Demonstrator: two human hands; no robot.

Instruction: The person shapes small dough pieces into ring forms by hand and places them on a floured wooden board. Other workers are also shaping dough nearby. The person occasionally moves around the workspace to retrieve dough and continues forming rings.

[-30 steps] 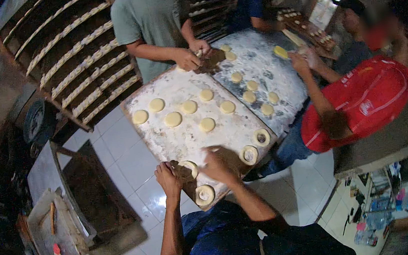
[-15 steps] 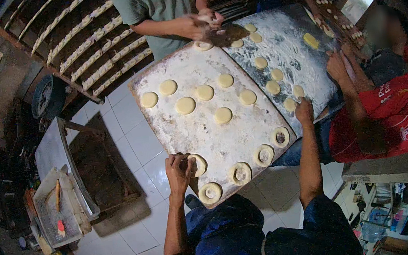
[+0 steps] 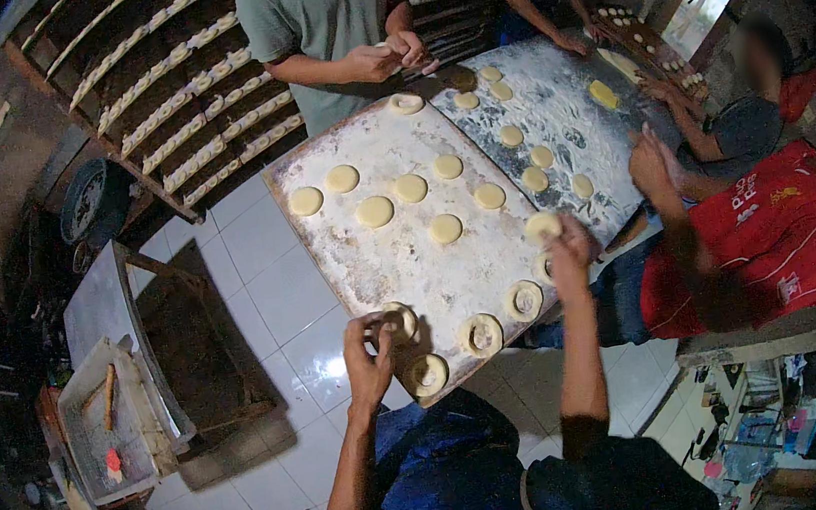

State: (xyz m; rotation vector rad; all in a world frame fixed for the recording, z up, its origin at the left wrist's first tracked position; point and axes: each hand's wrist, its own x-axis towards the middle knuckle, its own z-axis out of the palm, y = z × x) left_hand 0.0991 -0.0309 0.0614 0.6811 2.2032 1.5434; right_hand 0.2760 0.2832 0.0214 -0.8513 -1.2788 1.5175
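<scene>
My left hand (image 3: 370,360) is at the near left corner of the floured board (image 3: 358,261), its thumb and fingers closed on the left side of a pale dough ring (image 3: 402,320). My right hand (image 3: 573,244) holds a flat round dough disc (image 3: 542,227) by its edge, above the board's right side. Under that hand a dough ring (image 3: 542,268) is partly hidden. More dough rings (image 3: 481,335) line the near edge. Several plain dough discs (image 3: 410,189) lie across the middle of the board.
Adjoining on the right is a dark floured table (image 3: 551,98) with several discs and a yellow scraper (image 3: 603,95). A person in green (image 3: 311,24) works at the far side; a person in red (image 3: 749,246) sits at right. Racks of dough (image 3: 178,90) stand far left.
My right hand has picked up a dough disc from the dark table and brought it left and nearer, over the board. My left hand stays at the same ring. The view has shifted slightly.
</scene>
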